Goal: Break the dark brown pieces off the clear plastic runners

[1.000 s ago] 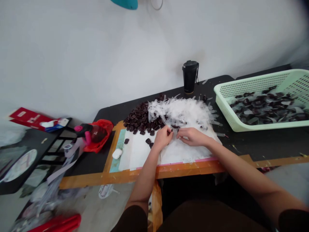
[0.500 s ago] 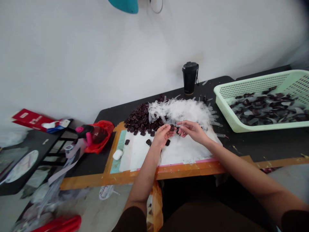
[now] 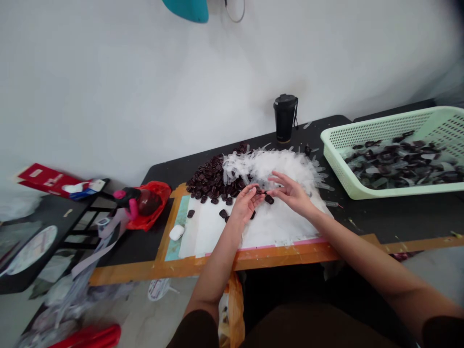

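Observation:
My left hand [image 3: 247, 204] is closed in a pinch on a small dark brown piece [image 3: 259, 191], above the white sheet [image 3: 275, 231]. Facing it, my right hand [image 3: 291, 194] has its thumb and forefinger brought together near that piece, the other fingers raised and spread; what lies between its fingertips is too small to make out. A loose dark piece [image 3: 268, 199] shows just below the fingertips. Behind my left hand is a heap of similar dark pieces [image 3: 208, 179]. Beyond my right hand lies a pile of clear plastic strips [image 3: 286, 162].
A pale green basket [image 3: 357, 188] at the right holds many dark pieces with clear strips. A black lidded cup [image 3: 284, 118] stands at the back. A white rounded case [image 3: 177, 232] and a red tray [image 3: 163, 193] are to the left. Orange tape [image 3: 290, 254] runs along the table edge.
My right hand's fingers have lifted and spread more, while its thumb and forefinger stay near the piece. My left hand has turned slightly, with its fingers opened a little.

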A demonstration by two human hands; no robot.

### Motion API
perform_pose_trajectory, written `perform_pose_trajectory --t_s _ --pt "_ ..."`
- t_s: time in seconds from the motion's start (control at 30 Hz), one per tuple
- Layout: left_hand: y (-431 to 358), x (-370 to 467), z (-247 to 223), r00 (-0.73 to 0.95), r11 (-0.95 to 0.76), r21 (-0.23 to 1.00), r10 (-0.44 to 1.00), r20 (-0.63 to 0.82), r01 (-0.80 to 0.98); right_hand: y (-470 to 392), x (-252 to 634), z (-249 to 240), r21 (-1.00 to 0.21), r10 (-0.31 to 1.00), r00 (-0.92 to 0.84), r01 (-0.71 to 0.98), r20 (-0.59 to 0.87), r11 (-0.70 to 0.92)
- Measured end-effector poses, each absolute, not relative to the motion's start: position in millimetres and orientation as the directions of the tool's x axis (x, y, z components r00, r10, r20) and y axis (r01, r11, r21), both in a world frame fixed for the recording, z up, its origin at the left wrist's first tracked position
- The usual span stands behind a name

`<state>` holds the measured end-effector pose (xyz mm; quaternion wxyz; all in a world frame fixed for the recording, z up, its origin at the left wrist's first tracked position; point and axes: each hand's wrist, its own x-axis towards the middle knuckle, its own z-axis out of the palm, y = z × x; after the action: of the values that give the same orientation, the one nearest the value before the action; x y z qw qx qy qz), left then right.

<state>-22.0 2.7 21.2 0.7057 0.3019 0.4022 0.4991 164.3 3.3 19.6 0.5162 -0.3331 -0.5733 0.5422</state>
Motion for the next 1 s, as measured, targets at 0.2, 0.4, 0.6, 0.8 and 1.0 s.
perform_pose_trajectory --t_s 0.2,0.4,0.6,0.8,1.0 --pt "1.8 -17.3 20.7 0.165 0.341 0.811 0.94 -0.298 -0.476 0.0 160.3 12.8 -0.869 0.912 -0.225 0.292 0.343 0.399" --pt "-0.1 -14.4 20.3 0.187 0.343 0.83 0.939 -0.289 -0.439 -6.9 156.9 16.3 -0.64 0.811 -0.183 0.529 0.556 0.558" --pt "1.1 -13.0 18.5 0.159 0.322 0.837 0.947 -0.281 -0.442 -8.3 157.0 12.7 -0.514 0.763 -0.298 0.594 0.574 0.619" --pt "0.0 -11.5 18.3 0.105 0.292 0.857 0.956 -0.274 -0.425 -7.3 156.4 9.2 -0.491 0.714 -0.296 0.559 0.634 0.668" --pt "-1.1 -10.8 17.5 0.123 0.284 0.871 0.959 -0.256 -0.4 -7.1 155.5 10.3 -0.465 0.737 -0.284 0.625 0.613 0.627"
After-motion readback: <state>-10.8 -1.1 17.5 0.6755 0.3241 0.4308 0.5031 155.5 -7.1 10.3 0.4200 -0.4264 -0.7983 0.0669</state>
